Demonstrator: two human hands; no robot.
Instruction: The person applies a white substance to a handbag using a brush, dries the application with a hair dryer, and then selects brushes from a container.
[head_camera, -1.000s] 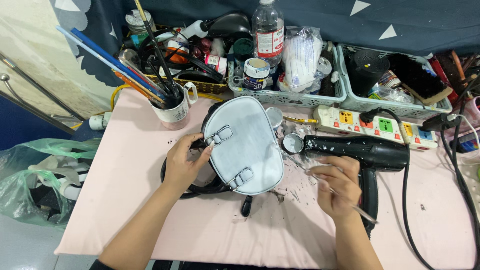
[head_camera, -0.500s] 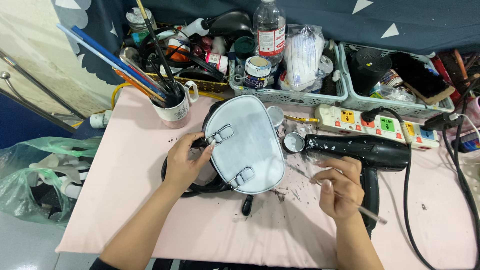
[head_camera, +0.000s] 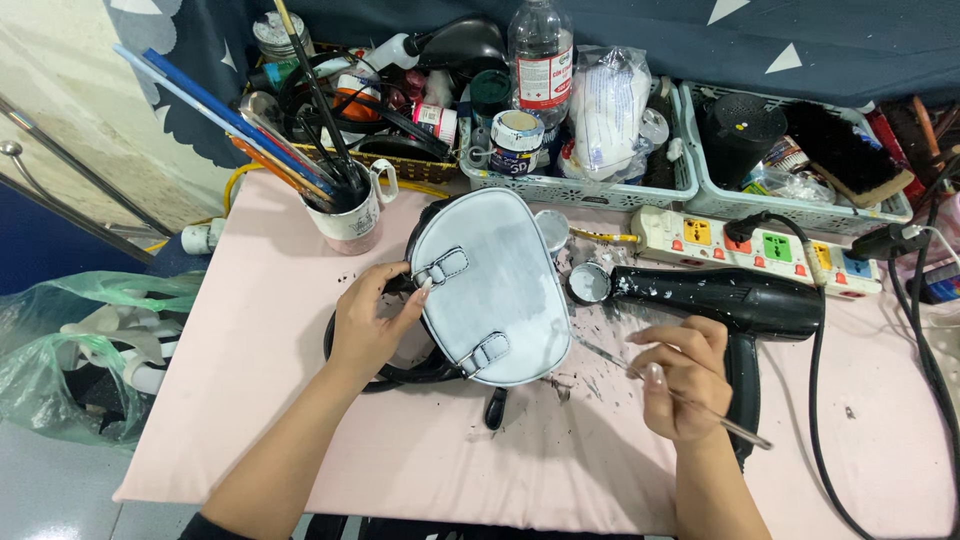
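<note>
A small handbag (head_camera: 495, 290) painted pale grey-white lies on the pink table (head_camera: 270, 400), its black straps under it. My left hand (head_camera: 370, 322) grips the bag's left edge beside a buckle tab. My right hand (head_camera: 682, 378) holds a thin paintbrush (head_camera: 610, 360), whose tip points at the bag's lower right edge. A black hair dryer (head_camera: 730, 300) speckled with white paint lies just behind my right hand.
A mug of brushes (head_camera: 345, 205) stands at the back left. Two pale baskets (head_camera: 600, 175) hold paint jars, a bottle and bags. A power strip (head_camera: 760, 240) lies behind the dryer. A small open paint pot (head_camera: 588, 283) sits beside the bag.
My right hand has shifted slightly right and toward me with the brush. The left hand stays on the bag.
</note>
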